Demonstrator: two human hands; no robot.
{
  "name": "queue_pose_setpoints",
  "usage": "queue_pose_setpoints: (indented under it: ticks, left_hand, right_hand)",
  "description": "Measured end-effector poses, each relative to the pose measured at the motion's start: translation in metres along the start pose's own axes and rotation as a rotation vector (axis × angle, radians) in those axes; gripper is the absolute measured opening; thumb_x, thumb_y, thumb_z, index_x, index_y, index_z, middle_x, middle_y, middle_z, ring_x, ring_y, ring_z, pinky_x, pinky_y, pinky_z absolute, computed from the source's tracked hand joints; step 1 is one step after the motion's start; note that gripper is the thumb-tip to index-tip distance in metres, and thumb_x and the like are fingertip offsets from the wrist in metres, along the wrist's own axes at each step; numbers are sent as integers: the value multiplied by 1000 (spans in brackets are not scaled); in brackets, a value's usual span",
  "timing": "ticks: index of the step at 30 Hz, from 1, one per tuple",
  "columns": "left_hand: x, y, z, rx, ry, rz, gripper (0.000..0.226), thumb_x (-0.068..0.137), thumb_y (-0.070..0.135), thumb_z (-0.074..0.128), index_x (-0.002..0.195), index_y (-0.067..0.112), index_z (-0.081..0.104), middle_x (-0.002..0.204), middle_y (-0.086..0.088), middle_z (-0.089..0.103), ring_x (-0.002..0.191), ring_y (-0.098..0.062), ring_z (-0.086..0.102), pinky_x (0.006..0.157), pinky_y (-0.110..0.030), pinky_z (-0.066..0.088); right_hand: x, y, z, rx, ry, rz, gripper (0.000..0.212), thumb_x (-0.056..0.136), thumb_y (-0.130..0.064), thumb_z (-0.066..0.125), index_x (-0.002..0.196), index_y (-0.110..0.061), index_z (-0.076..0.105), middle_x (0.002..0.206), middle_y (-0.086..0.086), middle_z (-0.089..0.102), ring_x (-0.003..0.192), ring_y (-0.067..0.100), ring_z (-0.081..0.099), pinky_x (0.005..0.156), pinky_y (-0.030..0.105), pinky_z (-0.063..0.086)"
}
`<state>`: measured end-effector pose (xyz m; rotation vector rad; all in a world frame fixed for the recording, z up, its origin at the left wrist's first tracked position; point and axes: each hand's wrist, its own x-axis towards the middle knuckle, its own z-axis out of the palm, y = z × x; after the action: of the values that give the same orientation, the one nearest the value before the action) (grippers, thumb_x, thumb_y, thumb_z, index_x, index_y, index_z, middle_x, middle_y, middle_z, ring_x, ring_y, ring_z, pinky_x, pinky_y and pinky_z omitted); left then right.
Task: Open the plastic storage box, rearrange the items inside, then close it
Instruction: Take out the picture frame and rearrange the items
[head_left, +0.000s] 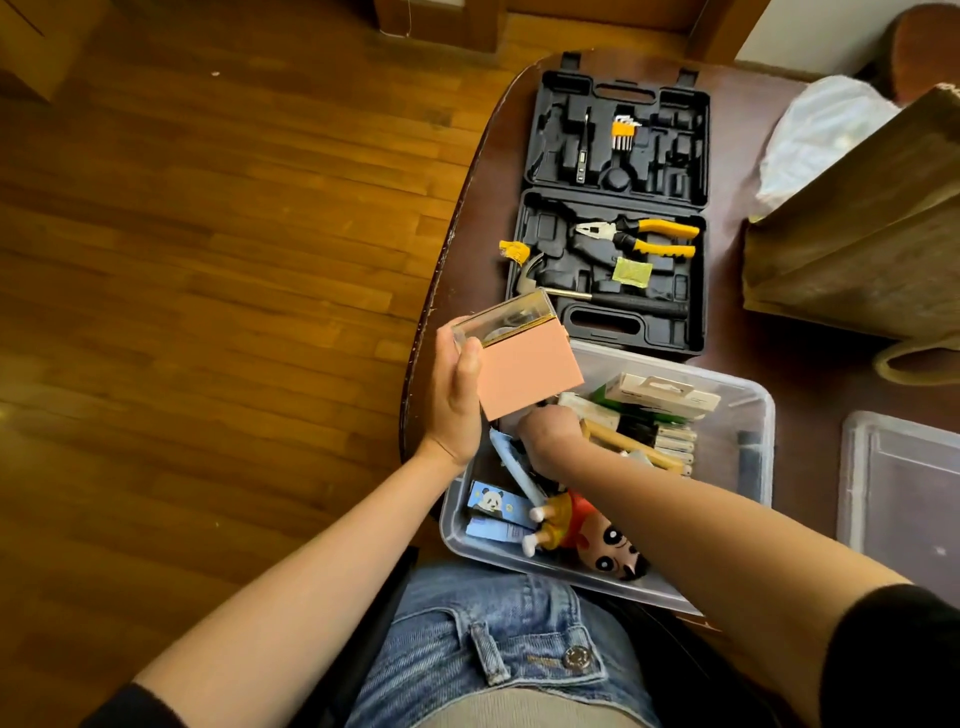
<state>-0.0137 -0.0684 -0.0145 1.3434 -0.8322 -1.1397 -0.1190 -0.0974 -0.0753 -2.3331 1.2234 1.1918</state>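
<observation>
Clear plastic storage box (761, 415) sits open at the near edge of the dark brown table (727, 93), just in front of the person's lap, with its translucent lid (904, 478) lying flat to the right. From the head view, the left hand (457, 395) is raised over the box's far left corner, thumb and fingers clamped round a salmon-pink cardboard box with a clear top section (519, 353). The right hand (548, 428) reaches down among the contents, wrist bent; its fingers are hidden beneath the pink box, so whether it grips anything cannot be told. Inside lie a cartoon boy plush doll (597, 535), a blue panda-printed carton (496, 501) and a white flat package (665, 395). Beyond the box stands an open black tool case (618, 208). The rearranging step appears to be under way. Next, the right hand likely needs to clear a gap so the pink box can be set down level.
</observation>
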Motion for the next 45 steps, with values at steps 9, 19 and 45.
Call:
queue_pose_setpoints:
  ticks: [9,19,45]
  left_hand:
    - [1,0,0,16,-9,11,39,83,54,36,109,26,46,103,1,57,94,-6,58,75,-22,48]
    - [-5,-1,4,60,-48,62,37,84,50,37,106,22,45,97,6,56,85,4,57,68,-14,47]
    - [-25,-19,-2,1251,-391,450,66,72,69,51,126,32,52,114,4,54,114,-17,48,114,-46,14]
  right_hand:
    - [-1,19,-4,-21,-22,-149,37,89,-17,59,126,-20,54,122,2,59,110,22,58,79,28,46]
    - [-14,23,18,44,151,-101,15,89,-12,54,100,-11,65,103,6,67,94,26,64,64,30,42]
    - [-90,125,50,-31,23,214,24,87,-3,50,106,-10,64,108,5,66,99,24,64,69,28,47]
